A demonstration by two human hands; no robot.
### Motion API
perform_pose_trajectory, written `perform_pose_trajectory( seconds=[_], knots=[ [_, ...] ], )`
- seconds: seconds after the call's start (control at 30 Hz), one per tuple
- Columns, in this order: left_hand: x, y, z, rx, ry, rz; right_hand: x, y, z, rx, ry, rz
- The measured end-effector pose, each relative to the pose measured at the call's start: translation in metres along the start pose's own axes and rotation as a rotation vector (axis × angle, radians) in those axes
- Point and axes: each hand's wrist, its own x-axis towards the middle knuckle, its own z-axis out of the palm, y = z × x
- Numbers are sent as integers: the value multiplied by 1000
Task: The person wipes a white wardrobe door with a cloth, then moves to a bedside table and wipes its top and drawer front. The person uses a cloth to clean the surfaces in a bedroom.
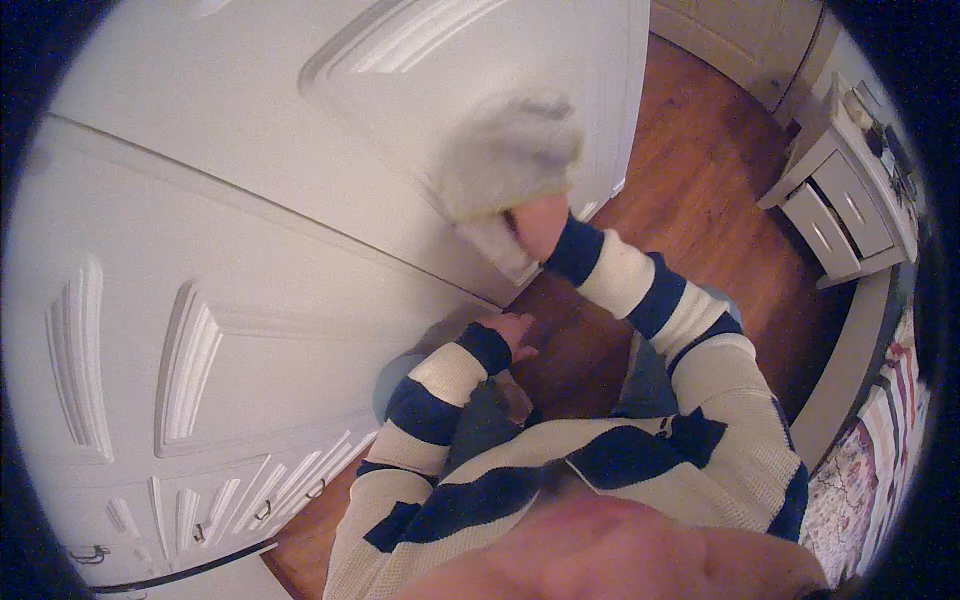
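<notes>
My right hand (541,225) is up at a white panelled cupboard door (382,172), with a pale grey cloth (517,154) over it. The cloth has a yellowish edge and is blurred. It hides my fingers, and whether it is a loose cloth or a mitt is unclear. Lower down, near the bottom edge of the doors, my left hand (514,332) holds nothing, its fingers apart. It hangs in front of my knees, above the dark wooden floor (577,345).
A second white door (262,345) adjoins on the left, with more handled doors (225,502) beyond. To the right stands a white drawer unit (844,210) with small items on top. A bed with a patterned, striped cover (855,472) lies at the lower right.
</notes>
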Motion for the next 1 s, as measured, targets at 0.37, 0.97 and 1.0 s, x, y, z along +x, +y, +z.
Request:
perform_pose_trajectory(
  seconds=[0.37,0.97,1.0],
  knots=[
    [-6,-6,5,-45,54,-2,10,43,-16,6,137,196],
    [2,-5,7,-36,69,-1,0,-6,-4,69,-32,-91],
    [0,-6,7,-36,70,-5,2,2,-7,33,-49,-129]
  ],
)
